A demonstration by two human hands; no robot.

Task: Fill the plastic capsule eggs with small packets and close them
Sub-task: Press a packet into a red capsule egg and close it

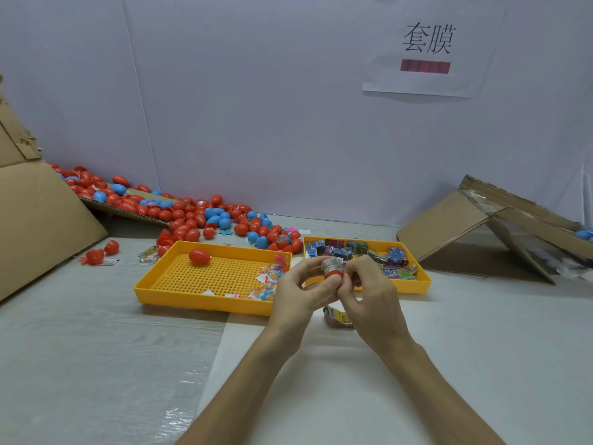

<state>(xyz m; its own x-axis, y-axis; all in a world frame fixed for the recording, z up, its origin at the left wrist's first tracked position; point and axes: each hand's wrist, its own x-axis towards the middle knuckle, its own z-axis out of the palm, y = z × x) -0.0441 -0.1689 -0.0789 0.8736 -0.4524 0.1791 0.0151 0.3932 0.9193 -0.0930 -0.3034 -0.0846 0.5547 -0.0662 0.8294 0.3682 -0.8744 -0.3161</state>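
Observation:
A red capsule egg [332, 272] with a printed sleeve around its upper part is held in front of the two yellow trays. My left hand [300, 292] grips the egg from the left and below. From the right, my right hand [369, 293] pinches it with thumb and fingertips. Another printed sleeve [337, 316] lies on the table under my right hand. The left yellow tray [179, 287] holds one closed red egg [199, 256] and several small clear packets [268, 279]. The right yellow tray [420, 285] holds a pile of printed sleeves [362, 250].
A heap of red and blue eggs [192, 216] lies along the back left, partly on a cardboard flap. A cardboard box [35, 226] stands at the left, and another open box [500, 229] at the right. Two red eggs [99, 253] lie apart near the left box.

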